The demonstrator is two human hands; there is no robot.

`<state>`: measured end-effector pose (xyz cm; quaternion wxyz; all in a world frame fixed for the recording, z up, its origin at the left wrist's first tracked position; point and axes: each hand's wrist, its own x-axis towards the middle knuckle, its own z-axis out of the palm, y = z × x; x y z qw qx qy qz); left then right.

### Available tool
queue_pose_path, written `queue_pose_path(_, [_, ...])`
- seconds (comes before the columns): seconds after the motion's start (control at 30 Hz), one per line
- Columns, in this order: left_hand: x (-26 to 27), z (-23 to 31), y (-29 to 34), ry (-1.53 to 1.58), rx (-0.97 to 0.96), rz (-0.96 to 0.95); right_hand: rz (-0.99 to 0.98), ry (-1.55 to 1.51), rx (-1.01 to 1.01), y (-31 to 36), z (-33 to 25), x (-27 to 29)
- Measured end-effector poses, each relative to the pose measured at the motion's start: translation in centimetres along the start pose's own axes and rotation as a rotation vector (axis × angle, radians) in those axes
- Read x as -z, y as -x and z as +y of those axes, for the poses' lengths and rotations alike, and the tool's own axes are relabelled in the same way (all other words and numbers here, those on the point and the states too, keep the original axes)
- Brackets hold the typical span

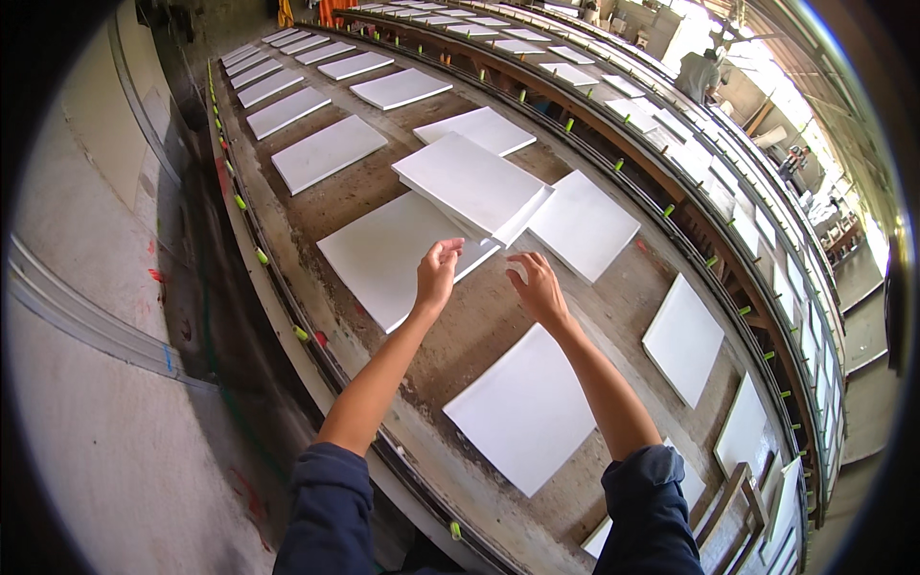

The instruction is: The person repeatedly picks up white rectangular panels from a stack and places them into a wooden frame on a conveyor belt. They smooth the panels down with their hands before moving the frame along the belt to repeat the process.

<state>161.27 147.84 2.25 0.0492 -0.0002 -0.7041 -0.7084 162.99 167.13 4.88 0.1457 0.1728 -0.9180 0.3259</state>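
Observation:
Several white rectangular sheets, like panels or pieces of fabric, lie along a long brown table. In front of my hands a small pile of white sheets (pixel 474 177) rests askew, overlapping the sheets around it. My left hand (pixel 437 276), fingers loosely bent and holding nothing, hovers by the edge of a large white sheet (pixel 379 254). Just below the pile's near corner is my right hand (pixel 541 290), empty, its fingers curved and apart. Another white sheet (pixel 525 410) lies under my right forearm. To the right of the pile sits one more white sheet (pixel 585 225).
A wooden frame (pixel 733 503) stands at the lower right over more sheets. Green clips (pixel 262 256) line the table's rail. Parallel tables with white sheets (pixel 690 153) run along the right. A person (pixel 700 75) is far off there. A pale wall (pixel 96 402) borders the left.

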Motion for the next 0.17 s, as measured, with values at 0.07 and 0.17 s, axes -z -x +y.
queue_pose_path(0.07, [0.2, -1.1, -2.6, 0.078, 0.066, 0.037, 0.003, 0.036, 0.052, -2.7, 0.5, -1.7])
queue_pose_path(0.17, [-0.4, -2.1, -5.2, 0.140, 0.174, 0.058, 0.081, 0.144, 0.129, -5.7, 2.3, -4.9])
